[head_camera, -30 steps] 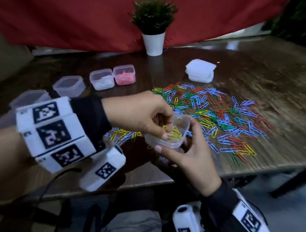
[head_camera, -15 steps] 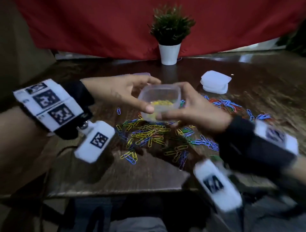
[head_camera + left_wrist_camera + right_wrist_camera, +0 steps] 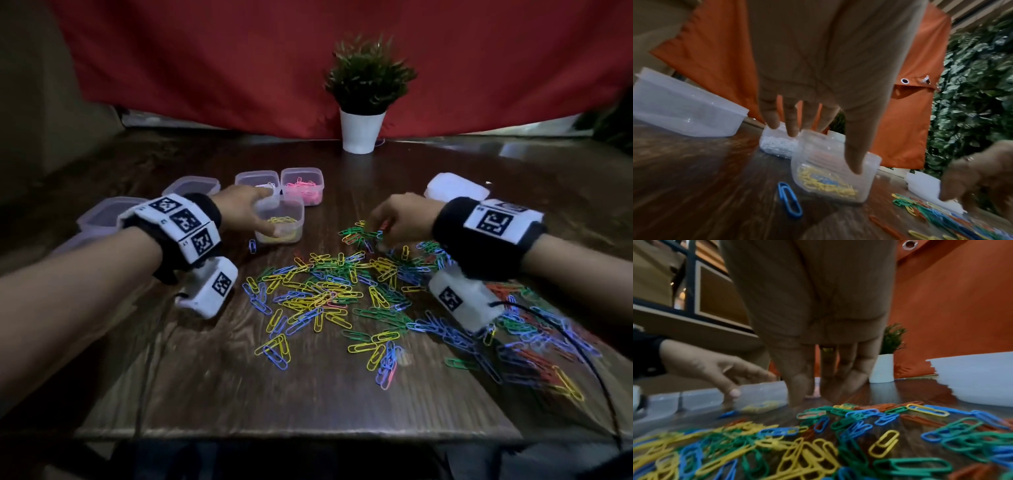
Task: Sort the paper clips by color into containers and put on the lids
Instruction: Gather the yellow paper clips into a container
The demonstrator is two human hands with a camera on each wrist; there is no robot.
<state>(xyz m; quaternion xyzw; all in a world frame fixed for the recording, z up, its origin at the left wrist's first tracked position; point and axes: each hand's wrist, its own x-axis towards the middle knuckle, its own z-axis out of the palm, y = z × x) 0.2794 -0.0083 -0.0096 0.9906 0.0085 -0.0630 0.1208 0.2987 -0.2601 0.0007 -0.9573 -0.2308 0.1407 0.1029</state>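
Now the left hand point(image 3: 239, 209) grips the light, slick yellow-clip container point(image 3: 280, 222) by its rim while right hand point(image 3: 399, 219) fingertips curl into the tangle-prone paper clips point(image 3: 329, 291).

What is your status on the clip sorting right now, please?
Left hand holds yellow tub on table. Right hand down at clip pile. Lids still off.

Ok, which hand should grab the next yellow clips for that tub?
Right, probably. The right hand already reaches into the loose clip pile, fingers down among the clips. The left hand is occupied, gripping the tub of yellow clips on the table.
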